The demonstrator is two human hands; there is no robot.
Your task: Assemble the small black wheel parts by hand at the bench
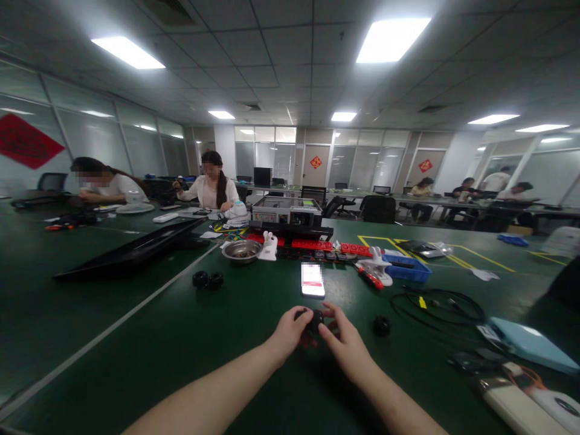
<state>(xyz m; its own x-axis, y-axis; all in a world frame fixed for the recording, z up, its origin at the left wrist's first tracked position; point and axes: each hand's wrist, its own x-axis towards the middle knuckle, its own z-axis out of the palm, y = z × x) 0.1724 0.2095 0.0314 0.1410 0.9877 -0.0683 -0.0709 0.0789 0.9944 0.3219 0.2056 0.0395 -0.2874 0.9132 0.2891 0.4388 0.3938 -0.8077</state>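
Observation:
My left hand (290,332) is closed on a small black rounded part (316,321), with the thumb lying across its top. Around the part's right side curl the thumb and fingers of my right hand (347,339), which also grips it. My fingers cover much of the part, and its exact kind cannot be made out. Just beyond my hands lies a phone (312,280) with a lit screen. A similar black round piece (381,325) rests to the right, and two more black pieces (207,280) sit side by side to the left.
Farther back are a metal bowl (241,251), red strips (312,244), a blue tray (408,267) and a red-handled tool (370,278). Black cable (437,305) and a light-blue box (532,343) lie right. A long black panel (131,251) lies left. Other people sit at tables beyond.

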